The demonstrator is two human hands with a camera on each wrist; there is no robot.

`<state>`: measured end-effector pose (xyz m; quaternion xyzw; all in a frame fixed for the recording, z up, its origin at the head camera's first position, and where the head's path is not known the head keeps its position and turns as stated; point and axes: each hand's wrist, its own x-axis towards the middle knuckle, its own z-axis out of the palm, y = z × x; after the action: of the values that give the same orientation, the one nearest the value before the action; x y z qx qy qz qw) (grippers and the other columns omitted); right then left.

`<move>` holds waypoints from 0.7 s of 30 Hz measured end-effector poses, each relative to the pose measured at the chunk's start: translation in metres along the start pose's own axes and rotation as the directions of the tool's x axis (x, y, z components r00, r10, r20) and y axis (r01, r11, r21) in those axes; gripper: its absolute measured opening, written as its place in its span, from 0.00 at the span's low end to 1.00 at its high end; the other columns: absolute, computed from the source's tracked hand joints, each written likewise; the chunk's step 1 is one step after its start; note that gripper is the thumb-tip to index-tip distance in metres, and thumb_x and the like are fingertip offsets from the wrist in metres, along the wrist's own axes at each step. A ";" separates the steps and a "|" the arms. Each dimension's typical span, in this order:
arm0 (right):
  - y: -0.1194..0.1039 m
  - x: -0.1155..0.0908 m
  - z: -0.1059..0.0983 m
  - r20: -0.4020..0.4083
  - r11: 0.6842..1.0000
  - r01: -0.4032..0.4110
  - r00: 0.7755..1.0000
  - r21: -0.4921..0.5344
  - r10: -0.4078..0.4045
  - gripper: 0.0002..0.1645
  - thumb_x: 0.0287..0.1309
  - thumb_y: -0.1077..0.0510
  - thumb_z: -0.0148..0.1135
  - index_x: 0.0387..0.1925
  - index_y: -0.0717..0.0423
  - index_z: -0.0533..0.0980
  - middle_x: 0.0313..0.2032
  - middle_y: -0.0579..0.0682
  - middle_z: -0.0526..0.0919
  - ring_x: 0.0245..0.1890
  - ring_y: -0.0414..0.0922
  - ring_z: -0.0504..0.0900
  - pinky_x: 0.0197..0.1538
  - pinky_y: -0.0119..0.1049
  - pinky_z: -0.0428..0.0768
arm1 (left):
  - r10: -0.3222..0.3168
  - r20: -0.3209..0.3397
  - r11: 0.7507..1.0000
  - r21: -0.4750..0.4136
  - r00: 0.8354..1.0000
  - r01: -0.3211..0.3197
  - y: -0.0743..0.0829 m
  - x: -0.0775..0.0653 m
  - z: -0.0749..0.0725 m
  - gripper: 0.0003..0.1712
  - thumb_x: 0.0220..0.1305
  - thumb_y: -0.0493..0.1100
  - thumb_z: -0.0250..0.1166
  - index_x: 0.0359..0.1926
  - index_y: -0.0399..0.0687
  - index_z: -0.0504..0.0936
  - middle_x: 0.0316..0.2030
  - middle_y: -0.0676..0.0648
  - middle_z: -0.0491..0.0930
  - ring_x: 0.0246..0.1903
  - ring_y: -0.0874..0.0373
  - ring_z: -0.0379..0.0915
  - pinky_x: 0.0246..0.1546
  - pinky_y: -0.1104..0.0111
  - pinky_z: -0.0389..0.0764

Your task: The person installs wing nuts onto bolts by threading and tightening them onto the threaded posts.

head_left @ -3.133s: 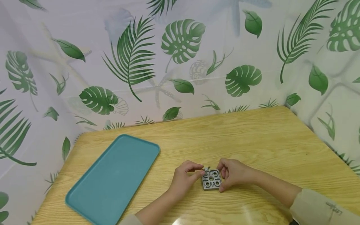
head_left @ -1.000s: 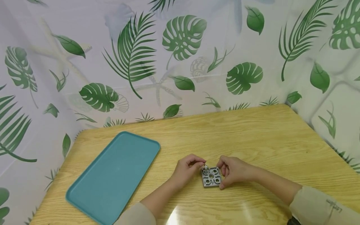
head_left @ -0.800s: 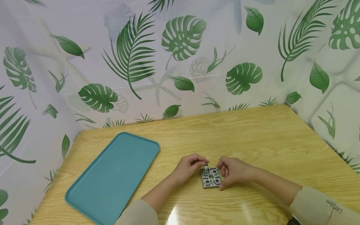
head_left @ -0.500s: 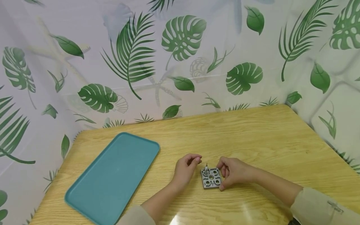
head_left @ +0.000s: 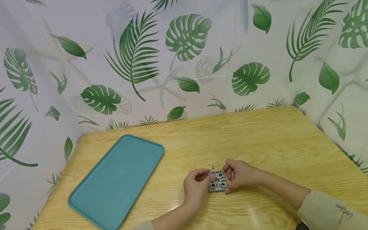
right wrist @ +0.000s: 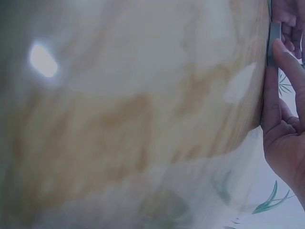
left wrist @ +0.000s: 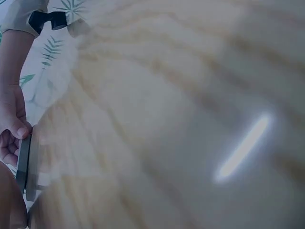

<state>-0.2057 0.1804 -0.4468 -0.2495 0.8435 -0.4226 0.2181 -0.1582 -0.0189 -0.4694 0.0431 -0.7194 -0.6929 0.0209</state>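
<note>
A square grey metal plate (head_left: 217, 187) with several round holes lies flat on the wooden table. At its far left corner stands a small silver winged screw (head_left: 212, 171), a thin wing pointing up. My left hand (head_left: 196, 187) pinches this screw between thumb and fingers, partly hiding it and the plate's left edge. My right hand (head_left: 241, 175) grips the plate's right side, thumb at the near corner and fingers at the far one. In the right wrist view the plate (right wrist: 274, 43) shows edge-on beside the right thumb; the left wrist view also shows the plate (left wrist: 24, 164) edge-on.
A teal rectangular tray (head_left: 118, 182) lies on the left of the table (head_left: 258, 137). Leaf-printed cloth (head_left: 184, 64) hangs behind the table and along both sides.
My left hand turned at the screw, let go about half a second ago and drew back left, and now pinches it again from nearer the front. My right hand keeps holding the plate.
</note>
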 end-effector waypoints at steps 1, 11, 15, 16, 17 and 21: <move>0.000 0.000 0.000 -0.001 1.000 0.000 1.000 -0.003 0.000 0.34 0.35 0.57 0.79 0.44 0.65 0.70 0.27 0.49 0.74 0.25 0.38 0.71 0.28 0.27 0.73 | 0.009 -0.002 1.000 0.004 1.000 -0.009 -0.002 0.001 0.000 0.11 0.53 0.41 0.71 0.37 0.42 0.84 0.34 0.51 0.80 0.33 0.63 0.74 0.35 0.76 0.77; 0.002 0.001 0.002 -0.001 1.000 -0.003 1.000 0.010 0.003 0.35 0.35 0.57 0.79 0.44 0.66 0.69 0.27 0.49 0.74 0.26 0.38 0.71 0.28 0.27 0.73 | 0.128 0.209 0.988 0.063 0.969 -0.144 -0.005 0.022 -0.014 0.09 0.65 0.38 0.60 0.42 0.39 0.84 0.39 0.45 0.80 0.40 0.63 0.74 0.41 0.78 0.75; 0.002 0.001 0.001 0.002 1.000 -0.002 1.000 0.013 0.002 0.35 0.36 0.57 0.79 0.44 0.66 0.69 0.28 0.50 0.74 0.26 0.39 0.71 0.28 0.27 0.73 | 0.127 0.343 0.984 0.073 0.931 -0.161 -0.002 0.035 -0.019 0.10 0.67 0.39 0.58 0.43 0.40 0.83 0.42 0.45 0.80 0.42 0.63 0.74 0.43 0.78 0.75; 0.002 0.001 0.001 0.004 1.000 -0.002 1.000 0.014 0.002 0.36 0.36 0.57 0.79 0.45 0.66 0.69 0.28 0.50 0.74 0.26 0.39 0.71 0.29 0.27 0.73 | 0.122 0.361 0.984 0.076 0.924 -0.159 -0.002 0.037 -0.020 0.10 0.67 0.39 0.58 0.43 0.40 0.83 0.42 0.45 0.80 0.43 0.63 0.74 0.44 0.78 0.75; 0.002 0.001 0.001 0.006 1.000 -0.001 1.000 0.014 0.001 0.36 0.36 0.57 0.79 0.45 0.66 0.69 0.28 0.50 0.74 0.26 0.39 0.71 0.29 0.27 0.73 | 0.114 0.374 0.985 0.079 0.920 -0.154 -0.001 0.039 -0.020 0.10 0.66 0.40 0.59 0.43 0.40 0.83 0.42 0.45 0.80 0.43 0.63 0.74 0.44 0.78 0.75; 0.002 0.001 0.002 0.003 1.000 0.002 1.000 0.023 -0.002 0.36 0.36 0.58 0.79 0.45 0.66 0.69 0.28 0.50 0.74 0.25 0.39 0.71 0.28 0.28 0.73 | 0.093 0.367 0.986 0.096 0.926 -0.137 0.000 0.041 -0.021 0.11 0.67 0.42 0.59 0.44 0.42 0.84 0.43 0.47 0.80 0.43 0.63 0.73 0.43 0.77 0.75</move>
<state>-0.2060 0.1795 -0.4494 -0.2484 0.8380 -0.4321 0.2221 -0.1968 -0.0433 -0.4703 -0.1260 -0.7526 -0.6421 -0.0737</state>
